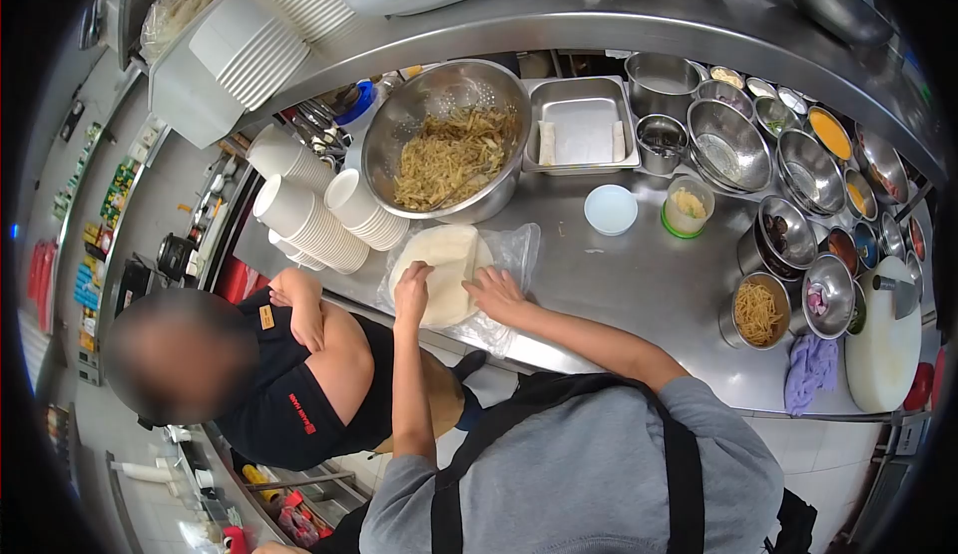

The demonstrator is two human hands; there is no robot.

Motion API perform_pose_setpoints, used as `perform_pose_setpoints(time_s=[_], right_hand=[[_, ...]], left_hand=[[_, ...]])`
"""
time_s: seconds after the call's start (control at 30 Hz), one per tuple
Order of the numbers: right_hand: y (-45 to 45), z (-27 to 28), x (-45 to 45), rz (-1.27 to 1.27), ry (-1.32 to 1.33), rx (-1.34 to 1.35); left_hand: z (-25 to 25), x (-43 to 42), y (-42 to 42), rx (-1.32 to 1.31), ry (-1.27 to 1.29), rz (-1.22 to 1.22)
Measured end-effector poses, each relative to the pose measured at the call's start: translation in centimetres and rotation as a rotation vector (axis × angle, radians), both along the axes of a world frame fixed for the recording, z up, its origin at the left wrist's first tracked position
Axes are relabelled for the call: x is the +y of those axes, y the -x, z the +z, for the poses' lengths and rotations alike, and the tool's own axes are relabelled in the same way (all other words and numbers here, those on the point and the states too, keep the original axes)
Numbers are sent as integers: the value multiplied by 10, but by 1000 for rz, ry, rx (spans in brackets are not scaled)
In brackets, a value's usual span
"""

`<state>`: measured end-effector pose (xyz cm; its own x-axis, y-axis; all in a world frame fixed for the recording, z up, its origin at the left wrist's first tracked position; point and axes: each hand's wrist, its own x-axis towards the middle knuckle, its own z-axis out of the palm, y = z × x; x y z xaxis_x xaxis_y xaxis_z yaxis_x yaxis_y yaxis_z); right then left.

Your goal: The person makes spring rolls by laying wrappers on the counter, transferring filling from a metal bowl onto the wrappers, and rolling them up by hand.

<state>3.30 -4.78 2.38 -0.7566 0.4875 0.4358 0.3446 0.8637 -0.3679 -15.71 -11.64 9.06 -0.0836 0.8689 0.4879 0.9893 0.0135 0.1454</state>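
A round, pale dough wrapper (446, 299) lies on a clear plastic sheet (519, 255) at the table's front edge. Toward its right side a straight fold or strip (461, 255) shows in the dough. My left hand (410, 292) is over the wrapper's left part, fingertips pinched together; whether dough is between them I cannot make out. My right hand (496, 294) rests at the right edge, fingers spread and touching the dough. Behind the wrapper stands a large colander (384, 160) of cooked shredded filling (449, 160). A metal tray (579, 125) holds two white rolls.
Stacked white cups (299, 215) stand left of the wrapper. Rightward are a small white-blue dish (611, 211), a green-based tub (689, 207) and several metal bowls (733, 145). A cleaver (893, 289) lies on a round board (883, 354). A person (299, 374) stands close at left, arms folded.
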Motion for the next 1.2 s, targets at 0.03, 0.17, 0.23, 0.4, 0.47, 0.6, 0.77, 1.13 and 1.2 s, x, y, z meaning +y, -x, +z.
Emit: perform_pose_setpoints(time_s=[0.03,0.17,0.23,0.4,0.47,0.6,0.77,1.13,1.2], right_hand=[[-1,6,2,-2,42,-27],[-3,23,12,-1,-16,-155],[2,11,14,12,-203,-240],[9,0,17,59,-213,-357],[6,7,20,39,-119,-291],[11,11,38,75,184,-363],[15,-2,49,75,212,-325],[-112,-17,45,89,815,261],[-166,2,46,-95,916,357]], left_hand=[[6,2,1,21,4,-6],[22,19,5,96,17,-77],[27,27,4,141,-14,-135],[49,36,13,169,-71,27],[60,36,22,121,-118,92],[87,34,38,127,-271,193],[128,23,57,273,-434,358],[204,17,-128,-122,88,-308],[199,19,-158,-235,124,-382]])
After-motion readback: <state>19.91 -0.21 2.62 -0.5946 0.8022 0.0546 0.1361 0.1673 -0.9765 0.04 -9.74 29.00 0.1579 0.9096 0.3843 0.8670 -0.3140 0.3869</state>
